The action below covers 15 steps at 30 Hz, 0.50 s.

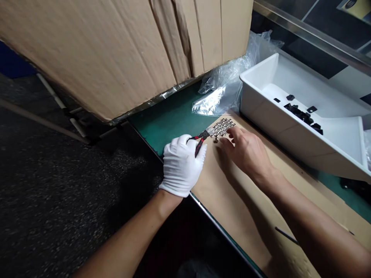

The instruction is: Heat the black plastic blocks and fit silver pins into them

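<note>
My left hand, in a white glove, is wrapped round the red and black handles of a pair of pliers. The pliers' jaws point right, at the edge of a cluster of small metal nuts on the brown cardboard sheet. Bare and curled, my right hand is just right of the nuts, thumb and index finger apart with no object visible between them. A few metal pieces lie near its thumb, slightly apart from the cluster.
A white bin with several black parts stands at the right. Clear plastic wrap lies behind the nuts. A large cardboard box overhangs the green table. A thin dark rod is beside my right forearm.
</note>
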{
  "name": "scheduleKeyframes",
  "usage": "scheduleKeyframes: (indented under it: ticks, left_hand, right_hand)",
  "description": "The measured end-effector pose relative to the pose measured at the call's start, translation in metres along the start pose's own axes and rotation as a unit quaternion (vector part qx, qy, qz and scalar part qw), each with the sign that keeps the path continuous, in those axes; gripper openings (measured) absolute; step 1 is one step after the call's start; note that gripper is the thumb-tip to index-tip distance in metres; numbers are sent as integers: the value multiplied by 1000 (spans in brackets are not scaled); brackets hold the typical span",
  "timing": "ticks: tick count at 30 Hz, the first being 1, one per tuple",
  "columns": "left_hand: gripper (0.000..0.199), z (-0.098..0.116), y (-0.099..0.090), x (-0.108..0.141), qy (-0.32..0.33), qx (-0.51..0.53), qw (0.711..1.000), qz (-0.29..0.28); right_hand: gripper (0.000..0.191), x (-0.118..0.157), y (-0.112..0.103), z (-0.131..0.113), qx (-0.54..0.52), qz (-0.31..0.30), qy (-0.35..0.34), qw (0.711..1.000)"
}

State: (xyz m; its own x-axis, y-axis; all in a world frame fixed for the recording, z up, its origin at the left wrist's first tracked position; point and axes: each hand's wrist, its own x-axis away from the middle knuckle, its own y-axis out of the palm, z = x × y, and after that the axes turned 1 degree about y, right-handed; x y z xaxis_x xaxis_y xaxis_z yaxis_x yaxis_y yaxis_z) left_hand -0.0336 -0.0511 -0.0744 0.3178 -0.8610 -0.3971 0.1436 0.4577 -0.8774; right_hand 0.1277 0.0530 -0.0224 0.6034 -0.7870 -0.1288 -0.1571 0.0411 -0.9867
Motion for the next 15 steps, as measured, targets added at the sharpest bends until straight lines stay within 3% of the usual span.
scheduleKeyframes:
  ticks: [7, 15]
  left_hand:
    - [32, -2, 2, 0, 3, -7, 1000, 8]
    - [32, -2, 5, 0, 10, -28, 1000, 10]
  right_hand:
    - [19, 49, 7, 22, -31, 12, 34, 999]
    - [25, 58, 5, 2, -99, 39, 10, 994]
